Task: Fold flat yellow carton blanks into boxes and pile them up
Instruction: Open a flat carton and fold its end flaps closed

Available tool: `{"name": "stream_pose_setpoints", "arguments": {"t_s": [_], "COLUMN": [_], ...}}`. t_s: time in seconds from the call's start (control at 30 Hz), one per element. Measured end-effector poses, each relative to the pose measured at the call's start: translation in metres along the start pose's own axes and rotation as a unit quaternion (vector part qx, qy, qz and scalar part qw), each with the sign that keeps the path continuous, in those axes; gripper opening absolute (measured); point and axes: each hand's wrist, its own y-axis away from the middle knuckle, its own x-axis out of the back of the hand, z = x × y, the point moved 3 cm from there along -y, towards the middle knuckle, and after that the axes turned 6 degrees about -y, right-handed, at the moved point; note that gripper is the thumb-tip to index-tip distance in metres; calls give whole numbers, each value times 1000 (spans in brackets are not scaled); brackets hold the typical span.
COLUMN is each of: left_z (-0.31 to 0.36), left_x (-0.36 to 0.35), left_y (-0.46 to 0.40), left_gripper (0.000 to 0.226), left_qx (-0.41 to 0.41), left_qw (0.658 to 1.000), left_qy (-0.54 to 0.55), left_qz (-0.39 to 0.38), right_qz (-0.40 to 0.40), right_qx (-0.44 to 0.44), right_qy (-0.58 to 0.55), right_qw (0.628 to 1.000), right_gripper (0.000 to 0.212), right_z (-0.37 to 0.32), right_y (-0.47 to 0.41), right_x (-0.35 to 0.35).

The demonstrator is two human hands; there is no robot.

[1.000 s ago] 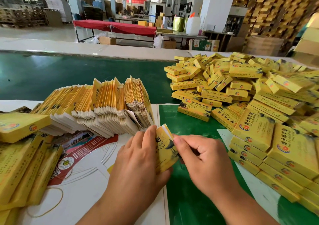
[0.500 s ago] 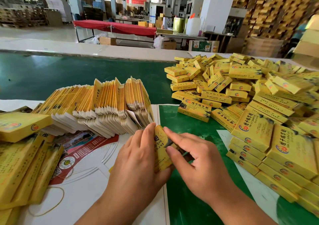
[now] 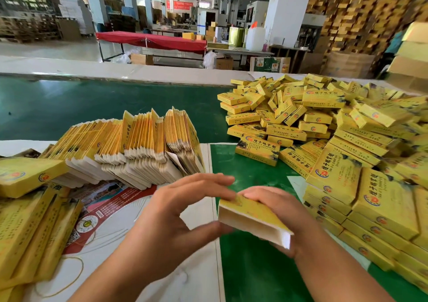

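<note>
- Carton (image 3: 252,218) opened into a sleeve, near end gaping, just above the green mat; right hand (image 3: 284,211) grips it. A hard squeeze could crease it.
- Left hand (image 3: 176,211) spread, fingertip touching; may fumble the flap.
- Flat blanks (image 3: 139,148) lean; could topple.
- Box pile (image 3: 335,139) loose; may slide.

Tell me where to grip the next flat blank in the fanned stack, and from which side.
Judging by their pose, pinch the top edge of the rightmost blank in the fanned stack of flat blanks, coming from above and the right. The blanks stand on edge, leaning, packed tight, so only that end face and the tops are exposed.
</note>
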Motion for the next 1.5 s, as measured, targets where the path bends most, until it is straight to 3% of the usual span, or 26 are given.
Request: {"name": "stream_pose_setpoints", "arguments": {"t_s": [0.07, 0.13, 0.2, 0.3, 0.43, 0.6, 0.73, 0.87, 1.07, 1.17, 1.23, 1.33, 1.5], "left_z": [-6, -15, -26, -38, -43, -41, -41, -39, -37, -40, -42, -47, -44], "left_x": [1, 3, 2, -4, -8, -12, -10, -11, -11, -13, -14, -13, -12], "left_y": [0, 0, 0, 0, 2, 6, 5, 3, 0, 4, 5, 6, 3], "left_gripper": [28, 22, 20, 25, 28, 51, 34, 24, 13, 6, 29, 57, 28], "left_qx": [29, 74, 119, 174, 175, 156, 122, 101, 59, 84, 120, 150, 133], "left_qw": [999, 995, 991, 983, 982, 975, 982, 993, 993, 991, 983, 974, 976], "left_qy": [-14, -8, 4, 33, 44, 89, 70, -20, -50, 7, 78, 133, 149], "left_qz": [36, 62, 62, 44, 57, 130, 123, 65, 91, 108, 115, 105, 84], "right_qz": [-11, 36, 37, -2, 19, 26, 26, 19, 24, 33, 34, 15, -19], "right_qx": [38, 151, 274, 360, 406, 424, 431, 452, 520, 506, 458, 424, 422], "right_qy": [85, 184, 163, 121, 168, 183, 238, 289, 342, 291, 223, 213, 228], "right_qw": [996, 971, 947, 925, 898, 887, 870, 844, 782, 811, 860, 880, 877], "right_gripper": [34, 38, 22, 29, 27, 21, 20, 10, 19, 6, 26, 49, 30], "right_z": [5, -1, -10, -13, -7, -10, -9, -11, -20, -15, -11, -10, -13], "right_y": [1, 1, 5, 12, 14, 15, 13, 9, 10, 11, 10, 7, 8], "right_x": [-5, -4, -2, 0, -8, -10, -11, -12, -18, -16, -13, -11, -13]}}
